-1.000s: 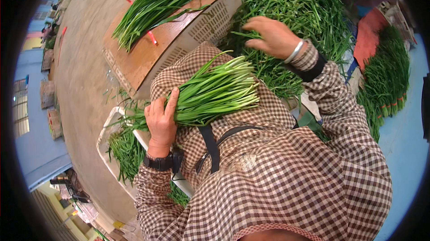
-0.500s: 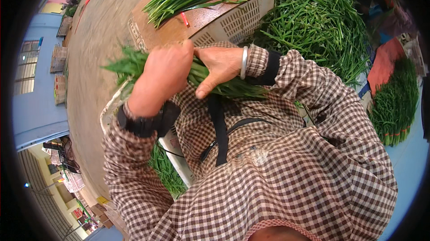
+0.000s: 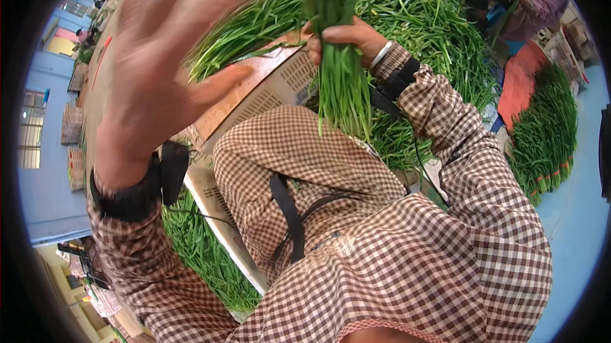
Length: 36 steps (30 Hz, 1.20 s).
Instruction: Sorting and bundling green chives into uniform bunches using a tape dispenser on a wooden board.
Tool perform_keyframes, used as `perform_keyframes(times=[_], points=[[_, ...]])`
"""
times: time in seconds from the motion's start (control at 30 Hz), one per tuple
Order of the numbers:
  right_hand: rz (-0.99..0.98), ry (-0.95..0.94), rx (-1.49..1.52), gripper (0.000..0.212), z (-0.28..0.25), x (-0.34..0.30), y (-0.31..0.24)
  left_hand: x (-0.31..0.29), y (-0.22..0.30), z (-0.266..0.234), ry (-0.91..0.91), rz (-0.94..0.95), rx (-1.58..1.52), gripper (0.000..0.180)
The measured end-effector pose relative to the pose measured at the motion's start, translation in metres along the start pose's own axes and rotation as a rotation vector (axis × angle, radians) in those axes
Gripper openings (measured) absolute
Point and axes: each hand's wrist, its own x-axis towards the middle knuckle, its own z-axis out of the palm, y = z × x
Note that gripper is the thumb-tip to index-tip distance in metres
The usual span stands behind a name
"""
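Note first the loose heap of greens (image 3: 414, 31), spread beyond the right hand. Next in size, locate the banded bunches (image 3: 544, 120) at far right, beside a red sheet (image 3: 523, 85); then the pale slotted crate (image 3: 296, 72) ahead of the lap, topped by a brown board (image 3: 219, 110) with long leaves (image 3: 248, 31) lying across it. Find at lower left a white-rimmed container (image 3: 213, 206) with more greens inside.

Locate the held bunch (image 3: 344, 82) just beyond the checkered lap, in front of crate and heap, lower ends pointing back toward the body, upper part blurred and cut off by the top edge. Expect a light, flexible load, soft at the leaf, probably slippery if damp. Treat as easily bruised or creased. Take hold around mid-length with fingers fully wrapped and pressure even; avoid pinching at loose ends, to prevent losing single blades.

Read the right hand (image 3: 356, 34) as clenched around the bunch near mid-length. Read the left hand (image 3: 153, 82) as released: raised close to the camera, blurred, fingers and thumb spread wide, apparently holding nothing. Cannot tell about fingertip contact.
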Motion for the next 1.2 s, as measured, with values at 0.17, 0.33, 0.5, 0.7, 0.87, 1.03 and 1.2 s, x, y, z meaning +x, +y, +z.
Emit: perform_keyframes(times=[0.17,0.33,0.5,0.7,0.87,1.03,1.2], points=[[-0.106,-0.196,0.578,0.049,0.002,0.0,0.004,-0.066,-0.01,0.078,0.11,-0.913,-1.217,0.027],[-0.045,-0.23,0.683,0.049,0.036,0.021,0.027,-0.081,0.053,0.174,0.104,-0.828,-1.618,0.063],[0.14,-0.083,0.473,0.048,0.028,0.04,0.043,-0.109,0.082,0.181,0.03,-0.91,-2.388,0.074],[0.3,-0.137,0.404,0.047,0.042,0.079,0.057,-0.119,0.117,0.17,0.442,-1.109,-2.572,0.079],[0.363,-0.135,0.408,0.04,0.057,0.103,0.077,-0.1,0.13,0.16,0.719,-0.933,-2.796,0.076],[0.351,-0.222,0.4,0.037,0.072,0.118,0.064,-0.095,0.124,0.161,0.902,-0.768,-2.896,0.078],[0.355,-0.169,0.269,0.059,0.077,0.132,0.033,-0.086,0.09,0.144,0.83,-0.824,-2.72,0.06]])
